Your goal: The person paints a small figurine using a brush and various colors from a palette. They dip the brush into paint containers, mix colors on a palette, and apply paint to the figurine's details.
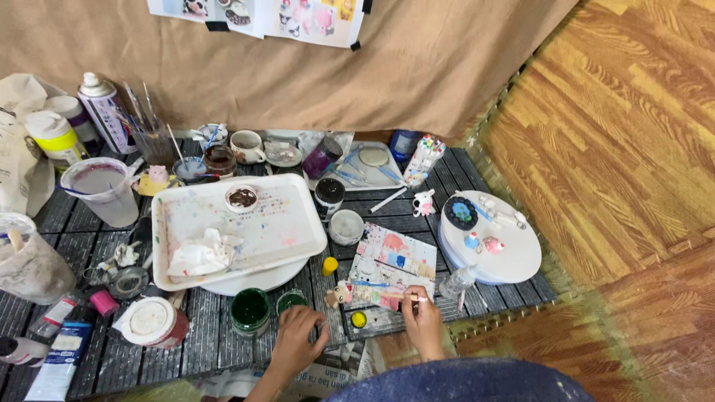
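Right hand [423, 316] pinching a thin paintbrush [387, 296], tip lying across a paint-smeared paper sheet [391, 266] on the dark slatted desk [194, 342]. Left hand [298, 331] resting loosely curled, fingers bent, grasping nothing, just beside a round green paint jar [249, 311] and a smaller green pot [290, 301]. Near the brush: small yellow cap [329, 266]. Further left: white stained tray [238, 227] bearing a crumpled tissue [197, 254]. Well apart, right: round white turntable [491, 238] carrying tiny painted figurines.
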